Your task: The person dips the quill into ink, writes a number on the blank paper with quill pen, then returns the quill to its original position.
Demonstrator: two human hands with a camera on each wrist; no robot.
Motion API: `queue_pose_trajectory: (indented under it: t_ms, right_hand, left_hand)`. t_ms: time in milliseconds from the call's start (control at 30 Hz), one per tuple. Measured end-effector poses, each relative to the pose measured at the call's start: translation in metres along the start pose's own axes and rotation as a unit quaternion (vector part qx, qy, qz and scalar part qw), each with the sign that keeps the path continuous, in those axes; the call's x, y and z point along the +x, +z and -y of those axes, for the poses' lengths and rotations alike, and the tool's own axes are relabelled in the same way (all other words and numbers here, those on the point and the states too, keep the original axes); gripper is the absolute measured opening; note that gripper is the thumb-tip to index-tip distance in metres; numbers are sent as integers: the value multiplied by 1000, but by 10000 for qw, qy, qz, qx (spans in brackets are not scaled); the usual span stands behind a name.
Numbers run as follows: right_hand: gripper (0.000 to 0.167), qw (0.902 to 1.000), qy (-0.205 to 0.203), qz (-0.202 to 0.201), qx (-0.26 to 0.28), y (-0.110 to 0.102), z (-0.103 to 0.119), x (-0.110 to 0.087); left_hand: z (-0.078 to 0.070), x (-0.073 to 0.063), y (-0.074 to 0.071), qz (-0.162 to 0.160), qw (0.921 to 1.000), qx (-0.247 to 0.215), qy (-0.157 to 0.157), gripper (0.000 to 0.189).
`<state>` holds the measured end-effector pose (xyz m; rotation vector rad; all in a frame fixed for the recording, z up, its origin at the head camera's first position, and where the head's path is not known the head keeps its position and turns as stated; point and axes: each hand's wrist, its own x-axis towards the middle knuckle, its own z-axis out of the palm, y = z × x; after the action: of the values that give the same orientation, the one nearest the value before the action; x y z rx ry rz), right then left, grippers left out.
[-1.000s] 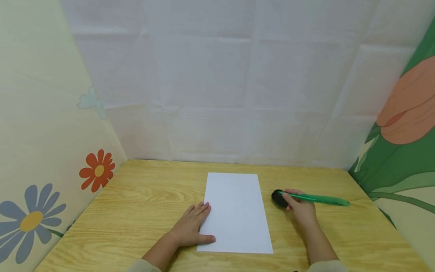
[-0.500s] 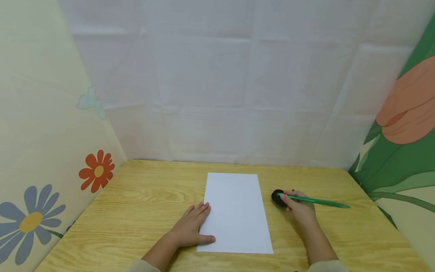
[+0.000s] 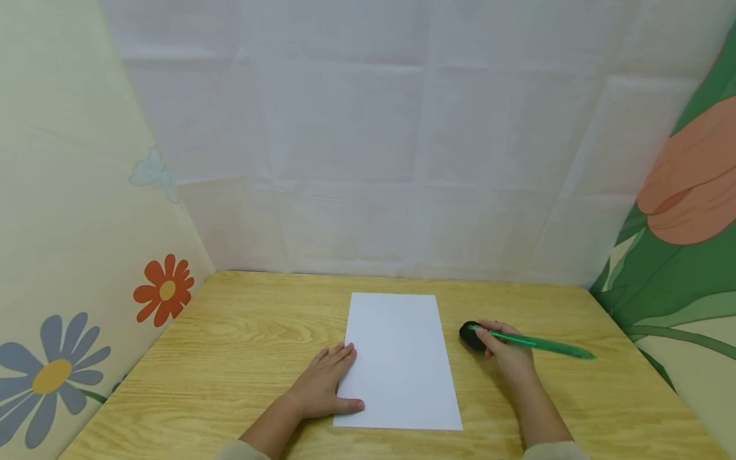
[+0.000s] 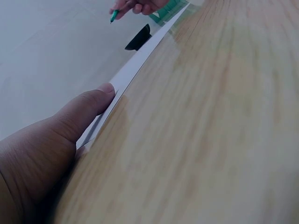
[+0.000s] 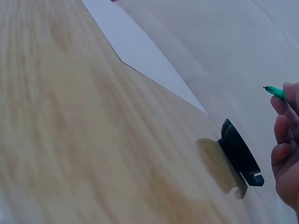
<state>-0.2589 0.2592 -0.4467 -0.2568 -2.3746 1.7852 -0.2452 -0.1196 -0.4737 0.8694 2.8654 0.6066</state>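
Observation:
A white sheet of paper lies upright on the wooden table in the head view. My left hand rests spread on its left edge, thumb near the lower corner; the left wrist view shows the thumb on the paper. To the right of the sheet, my right hand pinches a green pen with a long, flat, leaf-like tail pointing right. Its dark tip shows in the right wrist view, apart from the table. Below the pen tip sits a small black rounded base, notched at one end.
The wood-grain table is bounded by a white cloth at the back. Flower-printed cloths stand at the left and right sides.
The green pen has turned slightly in my right hand, its tail dipping a little lower and showing narrower than a second ago. My left hand and the paper have not moved.

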Motion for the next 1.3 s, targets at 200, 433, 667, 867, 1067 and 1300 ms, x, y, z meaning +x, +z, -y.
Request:
queue_pose_trajectory:
  t_ms: [200,433,667,867,1067,1300]
  right_hand:
    - [44,10000,27,-11,-69,0,-1,1]
    - [43,9999,6,-7,-141,0,-1,0]
    - [41,9992,119,-195,-333,-3,-7,5]
    - [47,9968,167,-169,-764,-6,-14,8]
    - [48,9914,54,-52,-1306,-7,-19,9]
    - [39,9842,-63,-82,-1767,-7,-20,10]
  left_hand:
    - [1,0,1,29,10000,-3,-42,103]
    - [2,0,2,33,10000,-11,-47,103]
    - [1,0,1,48,10000,-8,-35,103]
    - [1,0,1,31,10000,41,-43,103]
    - [0,-1,0,-5,10000,-2,3,103]
    - [1,-1,0,-40,10000,-18,41,102]
